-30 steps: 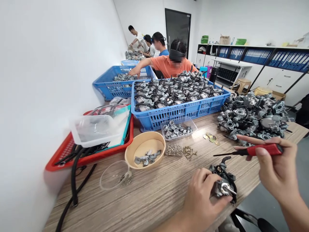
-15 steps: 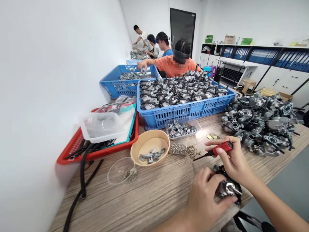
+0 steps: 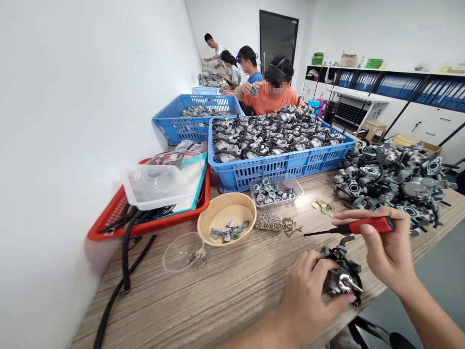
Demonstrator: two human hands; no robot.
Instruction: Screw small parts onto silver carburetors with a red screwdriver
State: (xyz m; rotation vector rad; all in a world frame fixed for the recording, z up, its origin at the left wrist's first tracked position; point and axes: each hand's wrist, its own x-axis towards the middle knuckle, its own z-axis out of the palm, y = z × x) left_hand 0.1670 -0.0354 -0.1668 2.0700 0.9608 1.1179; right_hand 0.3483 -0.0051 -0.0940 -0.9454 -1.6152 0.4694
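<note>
My left hand (image 3: pixel 310 291) grips a dark metal carburetor (image 3: pixel 343 278) near the table's front right edge, fingers over its top and thumb at its lower side. Above and right of it, my right hand (image 3: pixel 390 252) holds a red-handled screwdriver (image 3: pixel 370 225), its dark shaft pointing left. Brass-coloured screws (image 3: pixel 289 226) lie loose just left of the screwdriver tip, beside a clear box of screws (image 3: pixel 269 221). Several yellowish metal discs (image 3: pixel 324 207) rest on the table behind the screwdriver.
A blue crate (image 3: pixel 283 164) full of carburetors stands behind, with a carburetor pile (image 3: pixel 392 179) to the right. A beige bowl (image 3: pixel 209 208), clear tub (image 3: pixel 278 186), clear round dish (image 3: pixel 170 252) and red tray (image 3: pixel 105 232) also stand there. Co-workers sit beyond.
My right hand has moved right with the screwdriver, away from the carburetor, uncovering its top. The co-worker in orange has lifted a part out of the far blue crate.
</note>
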